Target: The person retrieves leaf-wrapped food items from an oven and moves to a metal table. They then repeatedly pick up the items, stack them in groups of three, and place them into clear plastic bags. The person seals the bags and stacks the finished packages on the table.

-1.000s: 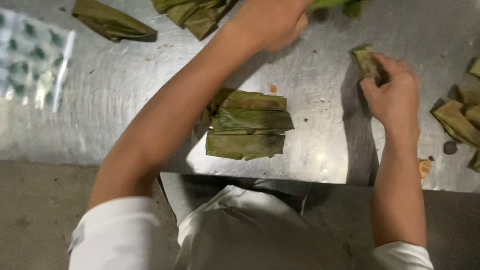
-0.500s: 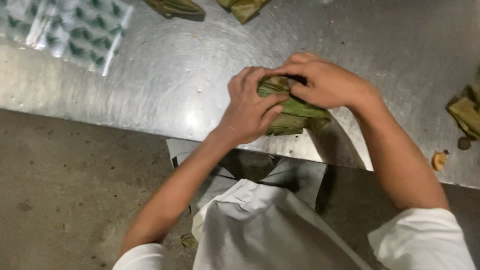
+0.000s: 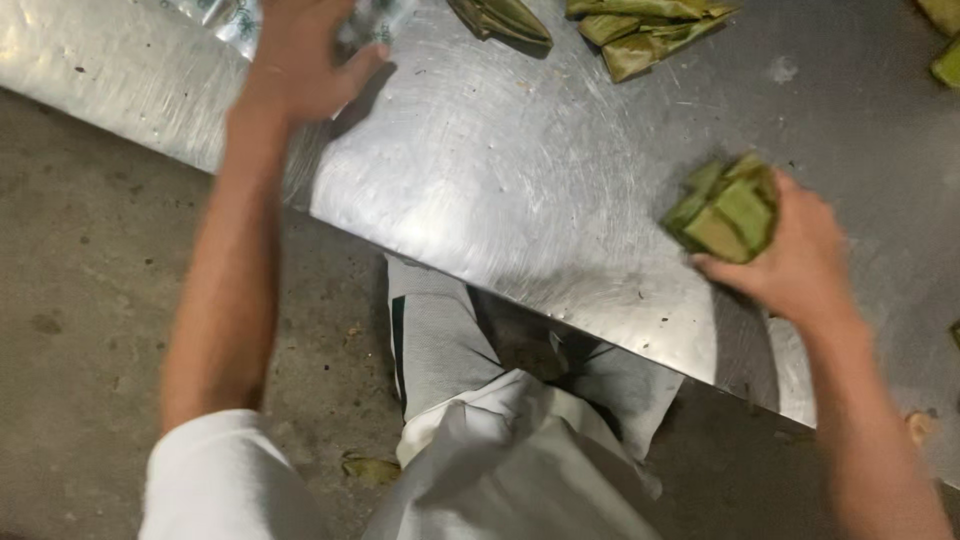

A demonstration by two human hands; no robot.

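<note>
On the steel desk, hands no longer together over one leaf stack as half a second ago: now well apart. Right hand clamped around a stack of folded green leaf parcels, thumb below, fingers curled behind, stack lifted or tipped near the desk's near edge at the right; contact with the desk surface not clear. Left hand moved far to the upper left, fingers spread and blurred, over the clear plastic bags with green print at the desk's far corner; grip on a bag impossible to tell. Beyond, at the top middle, one folded leaf piece lying alone, and just right of it a loose pile of leaf strips. More leaf pieces at the top right corner, cut off by the frame. Small brownish scrap near the desk's edge at the lower right. Below the desk, concrete floor, a fallen leaf bit, grey trousers and white shirt.
</note>
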